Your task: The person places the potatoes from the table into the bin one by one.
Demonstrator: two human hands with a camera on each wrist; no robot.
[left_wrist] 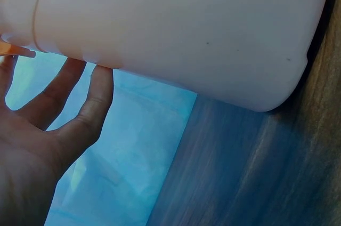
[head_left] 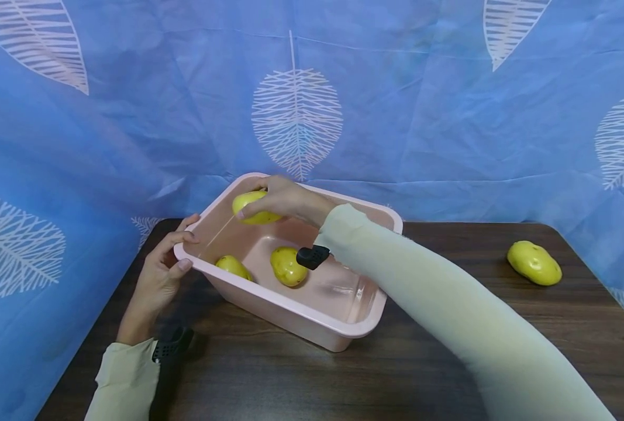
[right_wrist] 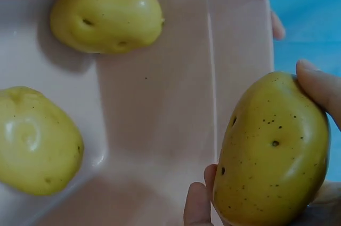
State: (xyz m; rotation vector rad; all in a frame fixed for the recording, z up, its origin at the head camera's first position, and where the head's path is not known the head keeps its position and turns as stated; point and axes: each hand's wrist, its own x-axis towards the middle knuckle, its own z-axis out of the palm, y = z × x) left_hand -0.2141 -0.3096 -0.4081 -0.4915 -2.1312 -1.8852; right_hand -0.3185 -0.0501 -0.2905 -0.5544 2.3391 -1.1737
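My right hand point(head_left: 282, 199) holds a glossy yellow potato point(right_wrist: 274, 148) with dark specks, thumb on one side and fingers on the other, over the left end of a pink plastic basin point(head_left: 290, 318). At the basin's left corner, my left hand point(head_left: 161, 266) grips the rim; its fingertips meet the pale outer wall point(left_wrist: 176, 29) in the left wrist view. Two more yellow potatoes lie inside: one potato point(head_left: 233, 267) by the near left wall, partly hidden by the rim, and another potato point(head_left: 288, 266) on the floor of the basin.
Another yellow potato point(head_left: 534, 263) lies at the right on the dark wooden table point(head_left: 269, 380). The basin stands at an angle near the table's back edge. Behind it hangs a blue cloth point(head_left: 396, 117) with white leaf prints.
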